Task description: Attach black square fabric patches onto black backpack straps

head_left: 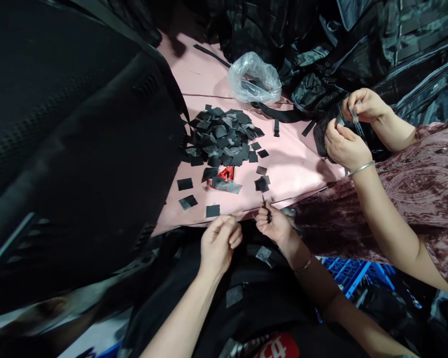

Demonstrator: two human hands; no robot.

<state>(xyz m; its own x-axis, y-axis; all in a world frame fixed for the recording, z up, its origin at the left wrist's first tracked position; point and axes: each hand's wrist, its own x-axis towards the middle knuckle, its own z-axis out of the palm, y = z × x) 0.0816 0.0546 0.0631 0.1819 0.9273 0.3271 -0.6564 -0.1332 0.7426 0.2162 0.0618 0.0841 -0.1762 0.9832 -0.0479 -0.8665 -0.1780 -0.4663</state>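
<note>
Left hand point(221, 241) is curled up nearly closed, and honestly can't tell if anything's pinched in it. Right hand point(274, 226) is wrapped round one small pointed tool point(264, 201), mostly hidden by the fingers, tip toward the squares.

Biggest thing by far is one black fabric piece point(78, 164), cut off at the left edge. Next is the pink counter point(298, 171), its far end lost under dark bags point(317, 64). To the right, one co-worker, head out of frame, has two hands point(346, 144) pinching a thin greyish strip, hard to make out.

Mid-counter sits one pile of dark squares point(226, 136), too jumbled to count, with one clear plastic bag point(254, 82) behind it, contents murky. One red item point(227, 173) is half covered at the pile's front. Three loose squares point(212, 211) lie front left, two more point(234, 297) on the wearer's dark clothing.
</note>
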